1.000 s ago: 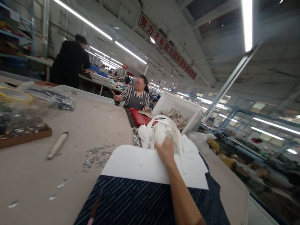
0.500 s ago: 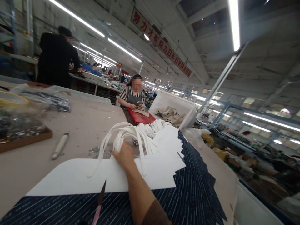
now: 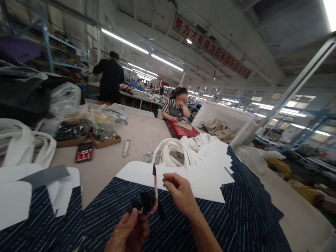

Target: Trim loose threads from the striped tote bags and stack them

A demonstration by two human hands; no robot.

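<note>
My left hand [image 3: 128,231] is low in the view, closed on a small cutting tool [image 3: 152,199] with a pink shaft, black handle parts and a dark blade tip pointing up. My right hand [image 3: 180,190] hovers just right of the blade with its fingers curled in a pinch; what they hold is too small to see. Both hands are above a fanned stack of dark blue striped bags [image 3: 236,210] with white tops [image 3: 210,168] and looped white handles [image 3: 173,150].
A second stack of striped bags [image 3: 31,206] lies at the left. The table holds a red phone [image 3: 84,151], a white-handled tool [image 3: 126,148], trays of metal parts [image 3: 105,138] and loose studs. A co-worker [image 3: 176,108] sits beyond by a white bin [image 3: 225,115].
My right hand left the white handles and drew back toward me. My left hand came into view holding the cutting tool upright. The view swung left, showing the phone and the second stack.
</note>
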